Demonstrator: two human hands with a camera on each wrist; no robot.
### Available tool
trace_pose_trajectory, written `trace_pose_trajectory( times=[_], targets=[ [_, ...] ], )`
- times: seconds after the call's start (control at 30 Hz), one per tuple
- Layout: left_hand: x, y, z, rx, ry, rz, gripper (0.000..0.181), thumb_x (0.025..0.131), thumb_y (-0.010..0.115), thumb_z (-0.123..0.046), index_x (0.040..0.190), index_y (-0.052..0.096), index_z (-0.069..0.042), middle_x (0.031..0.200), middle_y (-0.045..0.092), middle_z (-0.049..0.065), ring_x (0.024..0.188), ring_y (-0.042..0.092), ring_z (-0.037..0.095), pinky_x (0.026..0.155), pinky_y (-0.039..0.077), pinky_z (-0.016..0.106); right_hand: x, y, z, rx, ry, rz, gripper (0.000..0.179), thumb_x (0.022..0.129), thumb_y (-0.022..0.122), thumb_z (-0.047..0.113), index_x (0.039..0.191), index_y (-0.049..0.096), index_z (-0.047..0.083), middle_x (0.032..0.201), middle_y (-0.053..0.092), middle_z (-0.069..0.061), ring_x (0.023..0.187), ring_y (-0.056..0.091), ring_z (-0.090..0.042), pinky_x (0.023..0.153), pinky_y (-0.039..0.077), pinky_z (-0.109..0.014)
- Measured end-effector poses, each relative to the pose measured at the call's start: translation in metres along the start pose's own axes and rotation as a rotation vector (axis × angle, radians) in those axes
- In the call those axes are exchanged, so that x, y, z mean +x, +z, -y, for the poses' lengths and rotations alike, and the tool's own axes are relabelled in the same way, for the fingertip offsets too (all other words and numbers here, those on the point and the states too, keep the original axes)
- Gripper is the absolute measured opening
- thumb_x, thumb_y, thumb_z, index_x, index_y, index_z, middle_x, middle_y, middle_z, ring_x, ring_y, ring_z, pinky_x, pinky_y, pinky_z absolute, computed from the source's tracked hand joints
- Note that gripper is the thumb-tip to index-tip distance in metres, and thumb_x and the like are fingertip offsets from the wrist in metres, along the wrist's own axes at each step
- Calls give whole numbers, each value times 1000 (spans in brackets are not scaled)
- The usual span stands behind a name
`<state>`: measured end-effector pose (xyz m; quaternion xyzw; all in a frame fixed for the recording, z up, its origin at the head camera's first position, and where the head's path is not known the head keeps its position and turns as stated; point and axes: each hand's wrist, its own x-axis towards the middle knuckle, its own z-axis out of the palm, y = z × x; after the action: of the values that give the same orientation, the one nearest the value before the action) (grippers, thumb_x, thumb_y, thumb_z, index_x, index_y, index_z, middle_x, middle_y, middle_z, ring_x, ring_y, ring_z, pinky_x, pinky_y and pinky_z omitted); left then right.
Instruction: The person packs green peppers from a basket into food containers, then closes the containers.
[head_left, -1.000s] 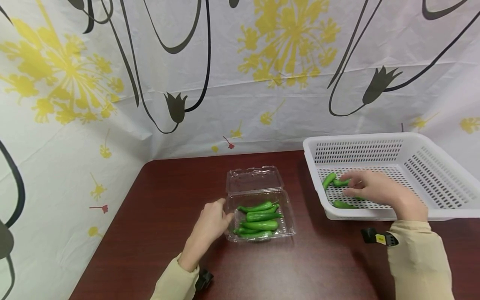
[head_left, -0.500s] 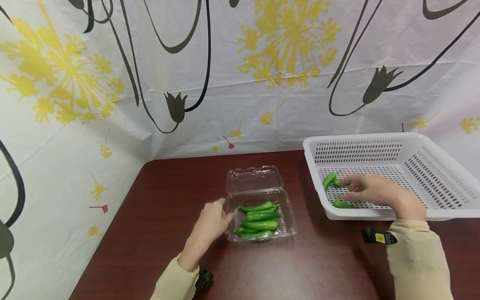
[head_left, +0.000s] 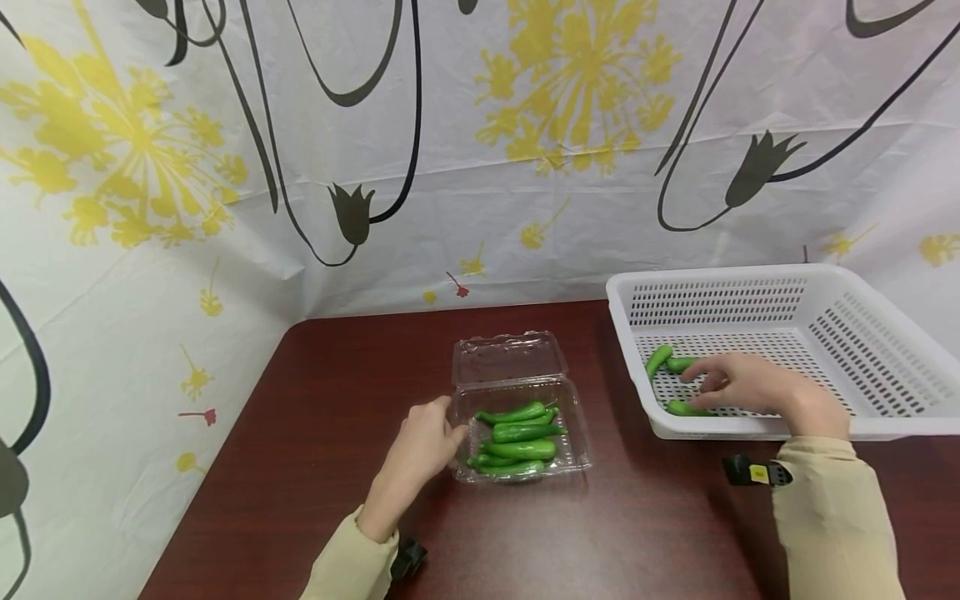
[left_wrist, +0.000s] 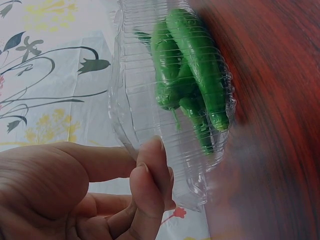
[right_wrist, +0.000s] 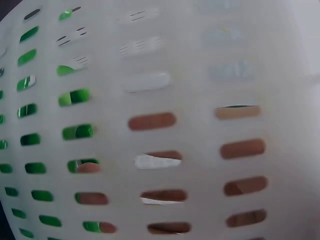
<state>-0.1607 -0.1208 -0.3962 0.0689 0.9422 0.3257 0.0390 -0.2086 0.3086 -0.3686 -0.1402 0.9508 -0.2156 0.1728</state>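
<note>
Several green peppers (head_left: 523, 451) lie side by side in a clear plastic clamshell container (head_left: 577, 433), its lid (head_left: 510, 360) folded back. My left hand (head_left: 422, 440) pinches the container's left rim, fingers bent at the corner in the left wrist view. Over the front left of a white slotted basket (head_left: 757, 428), my right hand (head_left: 750, 385) reaches in with thumb and index finger apart. Its thumb tip is right at a green pepper (head_left: 684, 408) by the front wall. Two more peppers, one upright (head_left: 658, 359) and one sideways (head_left: 681, 365), lie beyond the fingertips.
The dark red wooden table (head_left: 345, 375) carries both containers, with the basket at the right. A white patterned cloth (head_left: 480, 208) hangs behind and at the left. In the right wrist view the slotted basket wall (right_wrist: 200, 130) covers most of my right hand.
My right hand has shifted slightly toward the basket's front, over the front pepper; the sideways pepper behind shows more. My left hand and the clamshell container have stayed put.
</note>
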Motion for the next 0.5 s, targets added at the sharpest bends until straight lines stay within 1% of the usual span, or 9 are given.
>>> trace_pose_trajectory(
  times=[0.1,0.17,0.33,0.5],
  targets=[
    [0,0,0,4,3,-1,55,93,70,-6,139,48,16,54,56,-2,45,60,12,52,48,28,1,0,-1,8,8,10,51,89,77,31,126,64,-2,101,72,-14,93,67,-29,80,51,-53],
    [0,0,0,7,5,-1,55,93,70,-6,139,48,16,54,56,-2,45,60,11,53,49,29,1,1,-2,9,20,15,51,89,77,31,125,65,-2,102,72,-14,93,66,-29,80,50,-52],
    [0,-1,0,9,8,1,55,93,69,-6,138,48,16,54,57,-2,45,60,11,56,51,30,3,2,-3,12,48,32,47,87,78,29,123,68,0,100,72,-12,89,64,-24,75,48,-43],
    [1,-1,1,23,24,-9,53,93,71,-7,136,50,16,55,56,-3,44,58,8,61,54,34,2,3,-4,73,45,57,43,88,77,24,122,68,0,103,71,-15,90,63,-22,73,47,-37]
  ],
)
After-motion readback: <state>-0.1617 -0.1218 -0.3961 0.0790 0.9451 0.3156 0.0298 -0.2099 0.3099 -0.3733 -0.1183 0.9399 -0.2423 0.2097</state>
